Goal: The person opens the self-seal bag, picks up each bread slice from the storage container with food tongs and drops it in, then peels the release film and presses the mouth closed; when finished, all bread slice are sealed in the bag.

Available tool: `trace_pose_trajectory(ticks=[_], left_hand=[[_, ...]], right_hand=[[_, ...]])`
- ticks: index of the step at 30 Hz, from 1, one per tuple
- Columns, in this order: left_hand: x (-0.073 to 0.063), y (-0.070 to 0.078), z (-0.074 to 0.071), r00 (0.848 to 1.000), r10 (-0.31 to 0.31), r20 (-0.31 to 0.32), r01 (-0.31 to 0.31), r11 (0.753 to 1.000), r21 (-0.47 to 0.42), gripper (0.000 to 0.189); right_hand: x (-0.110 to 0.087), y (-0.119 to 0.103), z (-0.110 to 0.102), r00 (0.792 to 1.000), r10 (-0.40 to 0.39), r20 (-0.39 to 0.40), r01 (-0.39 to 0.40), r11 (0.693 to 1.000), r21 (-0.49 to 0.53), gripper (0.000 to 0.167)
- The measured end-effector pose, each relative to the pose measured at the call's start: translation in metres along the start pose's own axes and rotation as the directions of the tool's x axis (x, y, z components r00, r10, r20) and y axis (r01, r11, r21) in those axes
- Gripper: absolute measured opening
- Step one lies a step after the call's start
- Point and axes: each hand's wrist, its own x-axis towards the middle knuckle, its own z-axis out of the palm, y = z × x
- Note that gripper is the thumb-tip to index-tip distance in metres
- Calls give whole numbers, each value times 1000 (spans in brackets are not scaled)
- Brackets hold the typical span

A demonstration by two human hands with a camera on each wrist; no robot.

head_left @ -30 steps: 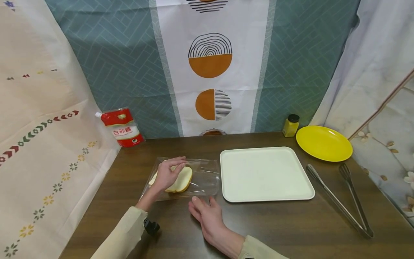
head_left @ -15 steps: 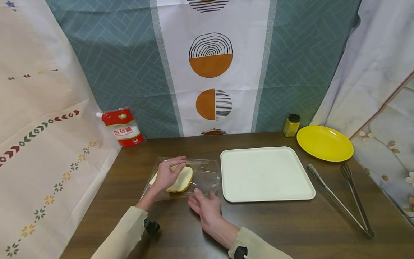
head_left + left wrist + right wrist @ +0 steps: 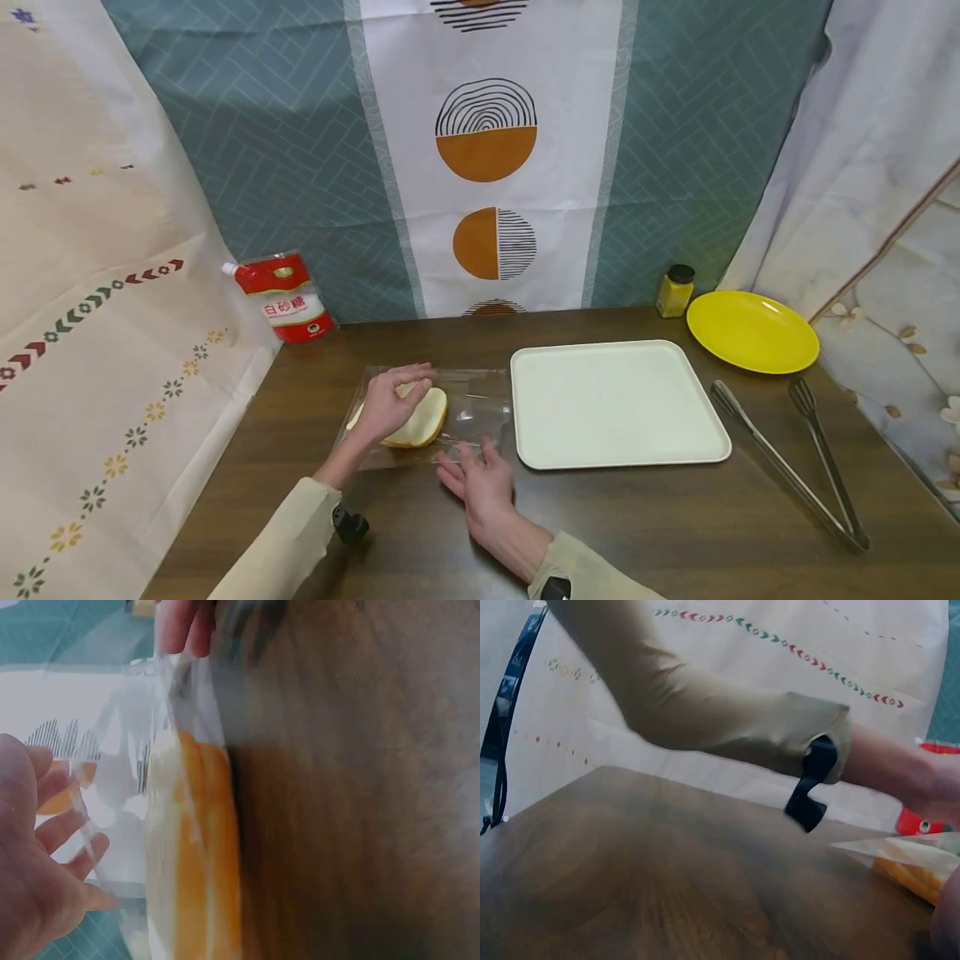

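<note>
A clear plastic bag (image 3: 480, 408) lies flat on the table, holding pale bread slices (image 3: 426, 417) with an orange-brown crust. In the left wrist view the bread (image 3: 206, 847) appears as stacked layers under the film. My left hand (image 3: 392, 406) reaches over the bag's left part and hides some of the bread; in its wrist view the fingers (image 3: 56, 832) are spread and loosely bent, tips against the film. At the bag's near right edge is my right hand (image 3: 486, 487), fingers extended, with fingertips right at the film. In the right wrist view it is mostly out of frame.
Right of the bag lies a white rectangular tray (image 3: 618, 404). Farther right are metal tongs (image 3: 787, 475), a yellow plate (image 3: 752, 332) and a yellow jar with a black lid (image 3: 676, 291). A red sugar pouch (image 3: 283, 297) stands at the back left against the curtain.
My right hand has moved slightly forward from the table onto the bag's near edge, and the film there has shifted. The left hand stays in nearly the same place.
</note>
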Motion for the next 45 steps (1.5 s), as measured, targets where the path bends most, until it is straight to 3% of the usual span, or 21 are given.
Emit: trace_pose_trajectory(ticks=[3,6,9,11,13,17,21,23,26,28,30,36,40,45], left_hand=[[12,1,0,999,9,31,-10,999,35,22],[33,5,1,992,-6,129,-3,997,71,25],[56,10,5,956,-51,290,23,995,100,28],[72,12,10,912,-72,404,25,992,122,30],[85,14,15,858,-80,507,11,990,138,32],[103,16,25,730,-82,679,0,993,121,34],[110,18,33,607,-124,785,98,992,81,36],[112,18,36,568,-141,811,146,987,70,36],[113,20,40,535,-161,829,200,978,60,35],[114,20,42,527,-165,834,210,976,60,33],[114,20,44,531,-169,830,203,977,68,31],[114,19,42,586,-142,797,132,988,78,23],[115,18,37,621,-124,774,125,990,59,21],[112,16,27,656,-129,744,230,973,-35,23]], right_hand=[[0,1,-3,1000,-5,-3,5,1000,-10,67],[0,3,-6,1000,-9,1,9,1000,-18,68],[0,5,-8,1000,-9,16,10,1000,-19,68],[-1,6,-9,1000,-10,27,11,1000,-16,68],[-2,8,-10,999,-11,34,11,1000,-10,68],[-3,11,-10,999,-13,42,12,1000,7,69],[-3,12,-10,999,-5,48,4,1000,13,70],[-4,11,-11,999,-1,54,0,1000,16,70],[-3,11,-12,998,5,60,-6,1000,21,71],[-3,10,-13,998,7,63,-8,1000,24,71],[-3,10,-13,998,8,61,-10,1000,29,72],[-4,12,-12,998,-10,57,8,999,33,69],[-6,12,-12,998,-26,55,24,999,43,62],[-8,9,-13,998,-48,50,46,998,41,57]])
